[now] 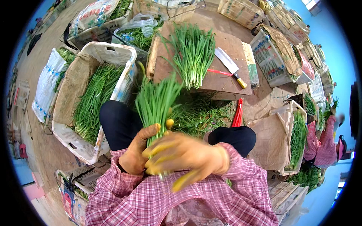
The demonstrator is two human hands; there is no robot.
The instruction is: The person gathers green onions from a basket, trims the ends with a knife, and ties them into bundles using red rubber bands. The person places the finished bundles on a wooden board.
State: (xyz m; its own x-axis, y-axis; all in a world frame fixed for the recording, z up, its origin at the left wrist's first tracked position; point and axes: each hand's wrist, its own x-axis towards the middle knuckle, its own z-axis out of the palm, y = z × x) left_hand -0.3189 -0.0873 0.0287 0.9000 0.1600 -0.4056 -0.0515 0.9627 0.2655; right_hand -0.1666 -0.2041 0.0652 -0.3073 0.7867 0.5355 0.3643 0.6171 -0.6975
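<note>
My left hand (137,155), in a soiled yellow-tan work glove, grips a bunch of green chives (155,104) with the leaves pointing away from me. Across the pale stem ends lies my right hand (192,155), gloved alike and blurred by motion. Its fingers are spread in front of the stems; whether they touch them is unclear. Beyond, a larger heap of chives (193,53) rests on a brown board (226,86) on a low stand. A cleaver (227,60) with a black and yellow handle lies to its right, beside a red strip (220,72).
At left stands a white plastic crate (113,93) of chives lined with brown sacking. Loose trimmings (198,115) lie under the board, near a bundle of red strips (237,114). Another chive crate (298,141) is at right, where a person (325,144) holds chives. Several crates line the walls.
</note>
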